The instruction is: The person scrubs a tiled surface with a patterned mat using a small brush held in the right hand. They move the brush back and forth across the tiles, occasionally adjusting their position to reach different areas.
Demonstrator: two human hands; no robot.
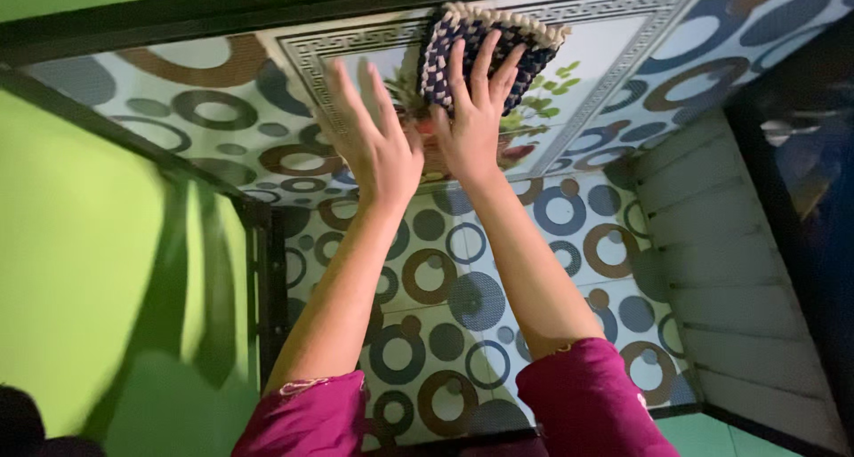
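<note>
The right hand (474, 119) is pressing flat against a woven mat (485, 52) of dark blue and cream squares, fingers spread over its lower part, not curled around it; it is a flat-palmed push rather than a clenched hold. The left hand (374, 146) is hovering just beside it with fingers splayed and loose, grasping nothing, its fingertips near the mat's lower left corner, though I cannot tell whether they are touching it. The mat is lying at the top of a framed floral panel (587, 66) with a key-pattern border, which is sitting inside a surface covered in brown, grey and blue rings (445, 279). Judging by how things lie, the mat is already sitting on the panel, and what looks left is smoothing or squaring it, since its edge is running slightly askew to the border. Both arms are reaching out of magenta sleeves (587, 395). A green wall (80, 244) is standing to one side with black framing (267, 279); pale slatted boards (738, 270) are running along the other. The mat's far edge is meeting the dark frame, the right-hand corner is sinking into shadow, and the panel's picture is mostly hidden under the hands.
</note>
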